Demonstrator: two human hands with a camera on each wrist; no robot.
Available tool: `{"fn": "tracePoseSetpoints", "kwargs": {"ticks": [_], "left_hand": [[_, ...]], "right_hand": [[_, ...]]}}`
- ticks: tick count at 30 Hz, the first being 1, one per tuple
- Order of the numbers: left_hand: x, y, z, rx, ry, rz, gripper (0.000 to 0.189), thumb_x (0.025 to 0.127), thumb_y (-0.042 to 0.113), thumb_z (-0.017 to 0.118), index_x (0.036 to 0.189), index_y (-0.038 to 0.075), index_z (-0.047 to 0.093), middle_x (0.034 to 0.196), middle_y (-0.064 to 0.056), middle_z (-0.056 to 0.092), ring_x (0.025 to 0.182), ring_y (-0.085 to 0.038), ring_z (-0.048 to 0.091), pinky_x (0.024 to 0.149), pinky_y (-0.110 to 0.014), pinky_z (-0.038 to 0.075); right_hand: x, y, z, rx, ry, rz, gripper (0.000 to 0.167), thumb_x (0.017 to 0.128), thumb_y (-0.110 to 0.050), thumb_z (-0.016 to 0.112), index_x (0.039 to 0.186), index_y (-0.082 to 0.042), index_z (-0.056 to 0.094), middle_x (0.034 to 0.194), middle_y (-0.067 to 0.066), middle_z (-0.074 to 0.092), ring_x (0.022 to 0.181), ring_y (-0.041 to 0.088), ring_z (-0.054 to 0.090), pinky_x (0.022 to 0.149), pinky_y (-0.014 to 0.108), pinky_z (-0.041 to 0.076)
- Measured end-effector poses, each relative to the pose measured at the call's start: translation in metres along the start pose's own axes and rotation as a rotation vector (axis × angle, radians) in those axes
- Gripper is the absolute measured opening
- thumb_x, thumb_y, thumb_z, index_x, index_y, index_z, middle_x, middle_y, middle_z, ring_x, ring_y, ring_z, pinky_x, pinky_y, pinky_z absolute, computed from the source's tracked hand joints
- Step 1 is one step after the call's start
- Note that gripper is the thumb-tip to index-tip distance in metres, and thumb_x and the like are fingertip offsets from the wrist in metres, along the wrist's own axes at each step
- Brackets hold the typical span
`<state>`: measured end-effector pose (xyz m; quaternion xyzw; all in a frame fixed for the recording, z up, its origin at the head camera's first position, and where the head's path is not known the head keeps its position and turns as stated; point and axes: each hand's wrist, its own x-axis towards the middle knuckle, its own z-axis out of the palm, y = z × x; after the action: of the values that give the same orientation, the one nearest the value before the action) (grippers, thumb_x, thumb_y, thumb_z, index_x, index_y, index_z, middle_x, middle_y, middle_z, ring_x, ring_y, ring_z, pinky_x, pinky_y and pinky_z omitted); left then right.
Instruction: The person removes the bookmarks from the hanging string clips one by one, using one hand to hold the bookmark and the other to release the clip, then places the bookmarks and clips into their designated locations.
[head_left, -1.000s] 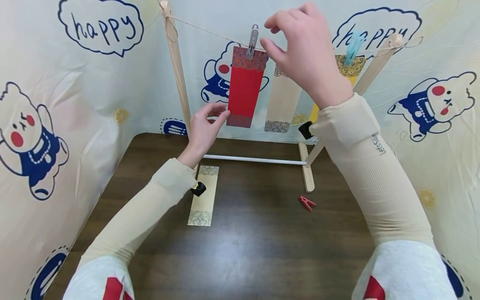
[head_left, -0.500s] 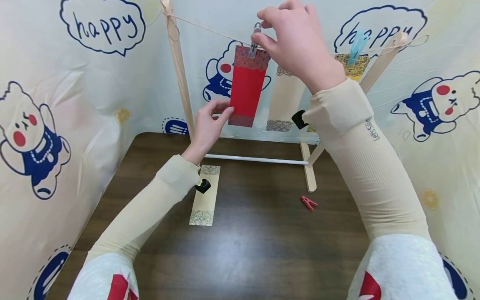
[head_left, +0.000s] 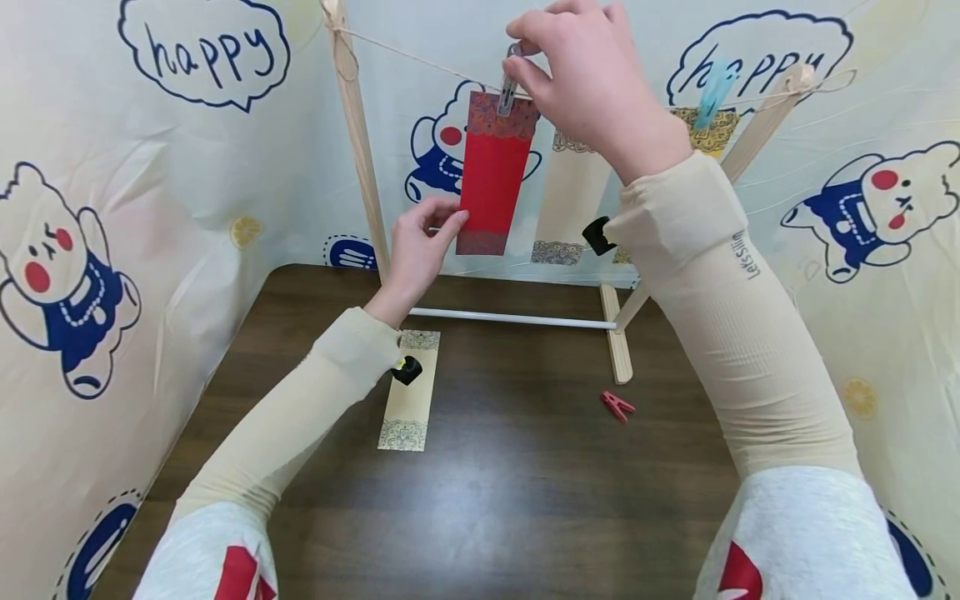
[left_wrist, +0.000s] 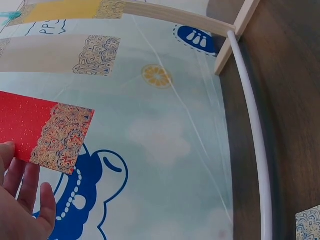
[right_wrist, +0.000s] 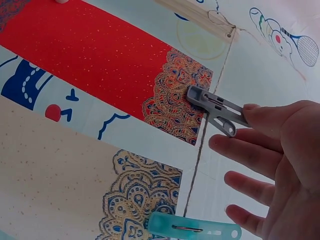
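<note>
A red paper card (head_left: 495, 183) with patterned ends hangs from a string, clipped at its top by a grey clothespin (head_left: 507, 92). My left hand (head_left: 415, 254) pinches the card's left edge near the bottom; the left wrist view shows the fingers at the red card (left_wrist: 55, 132) from behind. With thumb and forefinger, my right hand (head_left: 592, 83) holds the handle end of the grey clothespin. In the right wrist view the clothespin (right_wrist: 215, 107) bites over the card's patterned end and the string. The other right fingers are spread.
Further right hang a cream card (head_left: 566, 200) with a teal clothespin (right_wrist: 192, 226) and a yellow card (head_left: 708, 133) with a blue clothespin (head_left: 716, 96). A cream card (head_left: 412, 400) and a red clothespin (head_left: 617, 407) lie on the table. Wooden posts (head_left: 352, 125) carry the string.
My right hand has moved left from beside the grey clothespin and taken hold of its handle end. My left hand stays at the red card's edge, with only slight shifts.
</note>
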<state>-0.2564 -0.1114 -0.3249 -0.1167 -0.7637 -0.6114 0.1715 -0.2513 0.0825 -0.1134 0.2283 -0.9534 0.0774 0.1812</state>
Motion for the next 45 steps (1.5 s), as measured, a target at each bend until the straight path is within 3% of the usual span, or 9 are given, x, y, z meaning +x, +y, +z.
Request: {"fn": "tracePoseSetpoints", "kwargs": {"ticks": [7,15,25,30,39,45], "left_hand": [[-0.001,-0.001,-0.002,-0.002,-0.003,-0.010,0.026,0.102,0.022,0.069,0.121,0.007,0.075,0.115,-0.010,0.074,0.099,-0.020,0.064,0.082,-0.026,0.052],[-0.002,-0.003,-0.003,-0.030,-0.010,-0.008,0.025,0.102,0.022,0.069,0.121,0.006,0.076,0.116,-0.010,0.075,0.098,-0.020,0.064,0.082,-0.025,0.052],[-0.002,-0.003,-0.004,-0.084,0.011,-0.022,0.026,0.101,0.022,0.071,0.122,0.008,0.077,0.117,-0.009,0.075,0.097,-0.021,0.066,0.086,-0.031,0.055],[-0.002,-0.005,-0.004,-0.105,0.024,-0.028,0.026,0.100,0.022,0.072,0.122,0.008,0.078,0.118,-0.009,0.075,0.098,-0.020,0.066,0.085,-0.028,0.055],[-0.004,-0.005,-0.004,-0.111,0.025,-0.017,0.026,0.100,0.021,0.072,0.121,0.007,0.078,0.116,-0.010,0.075,0.096,-0.021,0.065,0.082,-0.025,0.054],[-0.005,-0.005,-0.004,-0.112,0.029,-0.010,0.026,0.100,0.021,0.072,0.120,0.006,0.078,0.115,-0.010,0.075,0.095,-0.020,0.065,0.082,-0.024,0.054]], "right_hand": [[0.001,0.002,0.000,0.040,-0.008,-0.021,0.045,0.110,-0.032,0.048,0.150,-0.013,0.056,0.151,0.009,0.059,0.147,0.024,0.038,0.126,0.039,0.016],[0.002,0.003,-0.001,0.107,-0.023,-0.009,0.042,0.109,-0.030,0.052,0.147,-0.013,0.059,0.143,0.007,0.063,0.134,0.022,0.049,0.110,0.028,0.046],[0.001,0.001,-0.003,0.101,0.041,-0.024,0.036,0.108,-0.025,0.053,0.139,-0.010,0.064,0.136,0.008,0.065,0.132,0.020,0.049,0.110,0.022,0.043],[0.000,0.003,-0.001,0.096,0.103,-0.039,0.034,0.108,-0.025,0.054,0.134,-0.008,0.068,0.134,0.008,0.067,0.133,0.020,0.048,0.112,0.020,0.037],[-0.001,0.008,0.004,0.111,0.218,-0.108,0.032,0.108,-0.027,0.056,0.127,-0.007,0.072,0.129,0.010,0.070,0.134,0.018,0.047,0.119,0.026,0.026],[-0.002,0.011,0.003,0.135,0.270,-0.146,0.031,0.108,-0.026,0.055,0.126,-0.006,0.071,0.129,0.010,0.070,0.131,0.018,0.050,0.118,0.023,0.026]]}}
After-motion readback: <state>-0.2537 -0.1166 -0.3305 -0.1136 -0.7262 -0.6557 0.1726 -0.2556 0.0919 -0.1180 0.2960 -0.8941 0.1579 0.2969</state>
